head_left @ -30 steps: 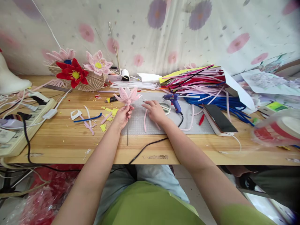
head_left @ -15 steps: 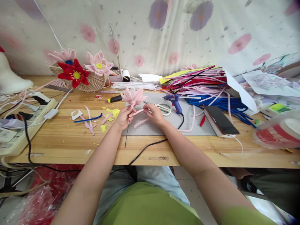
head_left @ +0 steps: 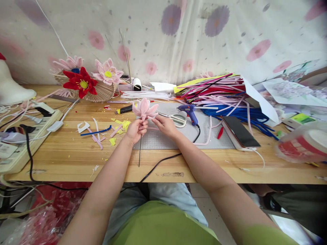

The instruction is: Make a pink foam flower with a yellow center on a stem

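Note:
My left hand is closed around the thin dark stem of a pink pipe-cleaner flower, just under its petals. The flower stands upright, and the stem's lower end points down toward the table's front edge. Right beside the flower's base, my right hand pinches a pink pipe cleaner; its fingertips partly hide the grip. A length of that pipe cleaner shows between the two hands, above the grey cutting mat. Scissors lie on the mat just behind my right hand.
A blue glue gun and a phone lie to the right, before bundled pipe cleaners. Yellow scraps and a box cutter lie left. Finished flowers stand behind, near a power strip.
The pink flower has tilted and turned slightly, and its stem now hangs more upright. My right hand has come closer to the flower's base, shortening the visible strip between the hands.

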`<state>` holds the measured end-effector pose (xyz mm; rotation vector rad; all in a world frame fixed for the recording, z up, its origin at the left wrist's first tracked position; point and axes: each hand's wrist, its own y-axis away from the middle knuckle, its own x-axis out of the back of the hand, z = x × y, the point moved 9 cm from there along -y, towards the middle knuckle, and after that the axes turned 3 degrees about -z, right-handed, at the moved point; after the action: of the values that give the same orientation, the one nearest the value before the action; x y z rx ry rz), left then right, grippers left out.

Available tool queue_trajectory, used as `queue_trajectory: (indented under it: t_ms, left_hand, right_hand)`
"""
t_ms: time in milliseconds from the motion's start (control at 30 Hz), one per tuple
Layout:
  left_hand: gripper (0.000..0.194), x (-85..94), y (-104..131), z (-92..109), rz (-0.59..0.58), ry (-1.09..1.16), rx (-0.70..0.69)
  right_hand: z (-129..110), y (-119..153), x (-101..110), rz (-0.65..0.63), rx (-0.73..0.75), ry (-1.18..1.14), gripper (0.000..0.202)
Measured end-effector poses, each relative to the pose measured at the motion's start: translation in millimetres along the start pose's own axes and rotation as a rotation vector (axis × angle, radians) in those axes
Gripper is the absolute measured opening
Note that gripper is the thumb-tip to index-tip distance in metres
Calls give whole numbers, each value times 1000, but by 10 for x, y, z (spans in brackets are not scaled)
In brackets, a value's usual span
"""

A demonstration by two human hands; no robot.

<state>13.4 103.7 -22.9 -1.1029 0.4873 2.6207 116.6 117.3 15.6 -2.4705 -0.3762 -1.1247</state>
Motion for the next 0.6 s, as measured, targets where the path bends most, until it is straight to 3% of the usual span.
queue_trajectory:
  t_ms: [133, 300, 600]
  left_hand:
    - [23, -19, 1, -29, -3, -4, 12]
    - [23, 37, -11, -36, 55, -72, -32]
    - [27, 45, 24, 84, 102, -200, -188]
  right_hand:
    - [-132, 13, -73, -37, 105, -111, 33]
    - [-188, 35, -122, -76, 150, -87, 30]
    - [-61, 3, -125, -9, 56, -108, 33]
